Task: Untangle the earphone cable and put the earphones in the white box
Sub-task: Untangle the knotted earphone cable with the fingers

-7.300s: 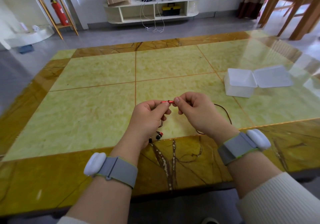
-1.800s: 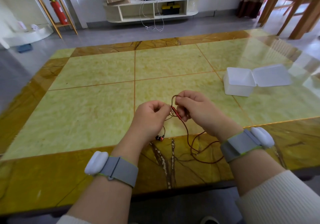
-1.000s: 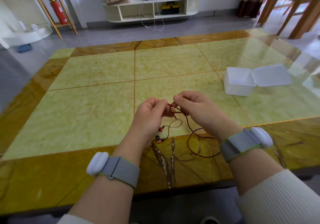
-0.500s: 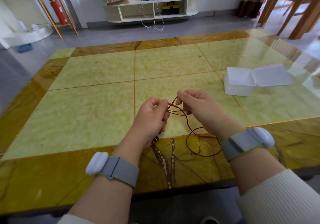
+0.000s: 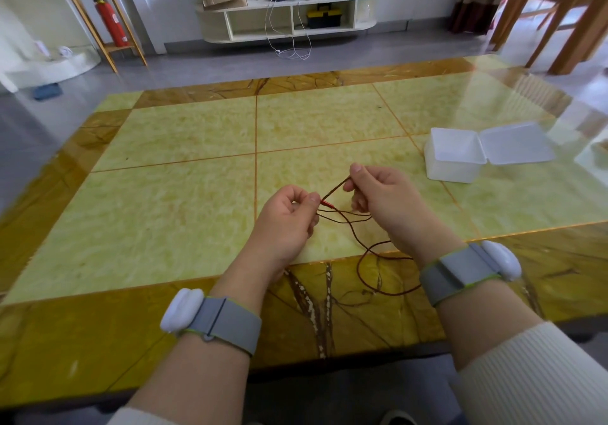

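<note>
A person sits at a glossy yellow-green desk (image 5: 184, 194) with a darker brown border, both forearms reaching forward, a grey band on each wrist. The left hand (image 5: 286, 217) is curled, its thumb and forefinger pinching a thin brown earphone cable (image 5: 362, 250) right at a small red piece (image 5: 326, 203) on the cord. The right hand (image 5: 385, 201) sits just beside it and a little higher, thumb and forefinger pinching the same cable so a short stretch runs taut and slanted between the two grips. That tension seems meant to draw one strand clear of the others. Below the hands, the rest of the cable crosses itself in slack strands and hangs in a loose loop onto the brown border near the right wrist. The earbuds cannot be seen; they may be hidden behind the left hand. The white box (image 5: 455, 156) stands well apart, farther along the desk to the right, its hinged lid (image 5: 516, 145) lying flat open beside it, ready to receive the earphones. Nothing appears to be inside it yet. Untangling looks unfinished.
</note>
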Demonstrator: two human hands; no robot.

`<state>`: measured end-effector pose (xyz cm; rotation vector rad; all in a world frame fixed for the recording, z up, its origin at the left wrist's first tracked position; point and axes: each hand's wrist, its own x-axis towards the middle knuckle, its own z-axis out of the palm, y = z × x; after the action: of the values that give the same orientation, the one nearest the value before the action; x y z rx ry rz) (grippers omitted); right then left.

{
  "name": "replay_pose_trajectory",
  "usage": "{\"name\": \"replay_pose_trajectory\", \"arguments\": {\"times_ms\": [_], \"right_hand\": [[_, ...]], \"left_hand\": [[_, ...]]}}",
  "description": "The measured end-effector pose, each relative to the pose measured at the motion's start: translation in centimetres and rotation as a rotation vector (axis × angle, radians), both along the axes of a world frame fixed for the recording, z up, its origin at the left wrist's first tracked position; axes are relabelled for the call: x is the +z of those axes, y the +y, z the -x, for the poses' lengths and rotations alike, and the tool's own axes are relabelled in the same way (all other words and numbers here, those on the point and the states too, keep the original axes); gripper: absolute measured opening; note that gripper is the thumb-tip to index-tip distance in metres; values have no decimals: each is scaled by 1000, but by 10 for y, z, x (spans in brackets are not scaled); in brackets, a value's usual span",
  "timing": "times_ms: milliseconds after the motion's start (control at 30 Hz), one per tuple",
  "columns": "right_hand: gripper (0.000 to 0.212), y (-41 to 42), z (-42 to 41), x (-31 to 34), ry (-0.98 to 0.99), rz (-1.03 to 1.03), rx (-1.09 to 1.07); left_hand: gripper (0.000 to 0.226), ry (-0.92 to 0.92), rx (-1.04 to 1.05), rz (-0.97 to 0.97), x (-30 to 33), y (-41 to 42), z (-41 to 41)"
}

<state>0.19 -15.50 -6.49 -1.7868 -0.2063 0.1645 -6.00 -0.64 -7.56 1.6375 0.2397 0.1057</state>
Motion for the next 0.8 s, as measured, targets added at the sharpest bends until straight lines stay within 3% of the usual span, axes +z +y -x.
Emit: {"name": "replay_pose_trajectory", "arguments": {"times_ms": [67, 267, 367, 433, 567, 800], "right_hand": [[40, -2, -1, 1, 10, -43, -52], [24, -7, 0, -4, -139, 232, 58], [37, -6, 2, -5, -278, 299, 205], [35, -4, 3, -5, -350, 361, 260], [11, -5, 3, -4, -378, 414, 253], [11, -5, 0, -4, -325, 411, 141]], "left_hand": [[15, -6, 22, -5, 0, 0, -1], [15, -40, 36, -70, -2, 1, -1], [15, -43, 20, -113, -3, 2, -2], [15, -45, 12, -110, -4, 2, -2], [15, -35, -3, -90, -3, 3, -1], [16, 30, -18, -39, 2, 0, 2]]}}
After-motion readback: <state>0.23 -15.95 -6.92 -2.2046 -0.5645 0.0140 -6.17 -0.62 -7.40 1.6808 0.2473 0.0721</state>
